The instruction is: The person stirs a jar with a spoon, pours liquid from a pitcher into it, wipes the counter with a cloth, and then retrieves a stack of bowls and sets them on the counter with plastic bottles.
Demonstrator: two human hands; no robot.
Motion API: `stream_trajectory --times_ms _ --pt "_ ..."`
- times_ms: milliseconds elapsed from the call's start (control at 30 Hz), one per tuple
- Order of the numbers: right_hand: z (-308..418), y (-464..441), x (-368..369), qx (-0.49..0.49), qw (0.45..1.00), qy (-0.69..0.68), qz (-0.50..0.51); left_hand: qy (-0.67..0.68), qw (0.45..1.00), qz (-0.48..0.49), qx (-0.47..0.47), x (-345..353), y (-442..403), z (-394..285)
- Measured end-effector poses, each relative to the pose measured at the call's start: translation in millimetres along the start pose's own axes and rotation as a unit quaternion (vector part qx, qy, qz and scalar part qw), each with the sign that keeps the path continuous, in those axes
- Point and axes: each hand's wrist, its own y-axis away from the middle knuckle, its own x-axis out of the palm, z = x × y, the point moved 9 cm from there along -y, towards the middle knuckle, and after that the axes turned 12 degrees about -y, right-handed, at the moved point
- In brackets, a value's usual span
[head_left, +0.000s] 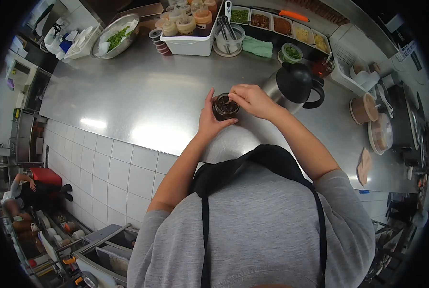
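Observation:
A small glass jar (224, 110) with dark, chunky contents stands on the steel counter (176, 91), its mouth facing up. My left hand (210, 121) curls around the jar's left and near sides, thumb along the front. My right hand (253, 101) is pinched closed over the jar's right rim. Whatever its fingers hold inside the mouth is too small and hidden to make out. Just right of that hand is a steel thermal jug (296, 86) with a black lid and handle.
Along the back are a bowl of greens (116, 41), a white bin of sauce bottles (188, 45), a tub with tongs (229, 41), a green cloth (257, 47) and topping trays (281, 26). Lidded bowls (380, 133) stand right. Another person (27, 187) sits far left.

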Motion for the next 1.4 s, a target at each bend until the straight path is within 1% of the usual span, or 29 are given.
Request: stream_trajectory --times_ms 67,100,167,300,400,467,500,567,767,833,900,933,1000,1067,1133,1167,1233,1267,1333,1367,1400 --pt "17.5 1.5 -10.1 -0.051 0.998 0.001 -0.032 0.001 1.000 0.004 -0.003 0.6 -0.7 -1.1" --pt "24.8 0.1 -14.6 -0.050 0.998 0.001 -0.032 -0.006 1.000 0.001 -0.004 0.0 -1.1 -1.2" --pt "49.4 -1.3 -24.3 -0.091 0.994 0.052 -0.043 -0.012 1.000 0.002 -0.005 -0.4 0.2 -2.6" --pt "56.1 -2.3 -29.4 -0.096 0.993 0.035 -0.057 -0.027 1.000 0.000 -0.005 -2.2 -0.6 -4.7" --pt "35.0 0.9 -13.1 -0.088 0.995 0.046 -0.031 -0.028 1.000 0.002 -0.007 -2.3 -0.7 -5.7" --pt "17.2 5.8 -1.1 -0.062 0.997 0.035 -0.017 -0.030 0.999 0.003 -0.010 -2.7 -0.3 -5.8" --pt "11.9 8.2 4.2 -0.051 0.997 0.050 -0.015 -0.028 1.000 0.003 -0.012 -2.7 -0.2 -4.9" --pt "5.2 10.2 1.3 -0.060 0.997 0.051 -0.022 -0.027 1.000 0.003 -0.013 -1.8 -1.0 -3.8" --pt "40.2 7.4 -27.3 -0.072 0.994 0.040 -0.067 -0.019 1.000 -0.002 -0.001 0.0 -0.6 -2.1" --pt "38.7 6.7 -27.3 -0.074 0.993 0.048 -0.078 -0.021 1.000 -0.005 -0.002 -0.5 -0.2 -1.5" --pt "42.5 6.8 -15.6 -0.156 0.985 0.049 -0.054 -0.011 1.000 -0.004 0.000 0.3 -0.3 -1.6" --pt "42.4 7.7 -14.1 -0.158 0.985 0.049 -0.054 -0.002 1.000 -0.004 0.001 0.0 -0.7 -1.4" --pt "29.4 8.2 7.1 -0.073 0.996 -0.017 0.047 0.004 1.000 0.001 -0.006 0.0 -0.6 0.5" --pt "25.6 11.0 7.5 -0.060 0.996 -0.018 0.066 0.011 1.000 0.009 -0.013 1.5 -0.4 1.6" --pt "29.0 11.3 -7.7 -0.076 0.997 -0.019 0.025 0.005 1.000 0.000 -0.003 0.8 -1.0 1.2" --pt "30.8 11.9 -11.5 -0.075 0.997 -0.019 0.025 0.005 1.000 -0.001 -0.004 1.0 -0.6 2.0" --pt "31.5 10.6 -32.8 -0.017 0.999 -0.014 -0.044 -0.009 1.000 0.000 -0.004 0.5 -0.1 -0.2" --pt "24.7 10.6 -29.3 -0.016 0.999 -0.014 -0.045 -0.008 1.000 0.001 -0.004 1.3 0.3 0.2" --pt "9.8 10.4 -16.7 -0.069 0.996 0.007 -0.063 0.010 1.000 -0.001 -0.002 2.2 -0.6 2.6" --pt "0.1 11.8 -9.0 -0.070 0.995 0.007 -0.064 0.010 1.000 -0.001 -0.001 2.5 -0.5 2.4" --pt "-4.8 11.1 -8.5 -0.042 0.994 0.000 -0.097 0.008 1.000 0.000 -0.002 2.4 -0.1 1.8"
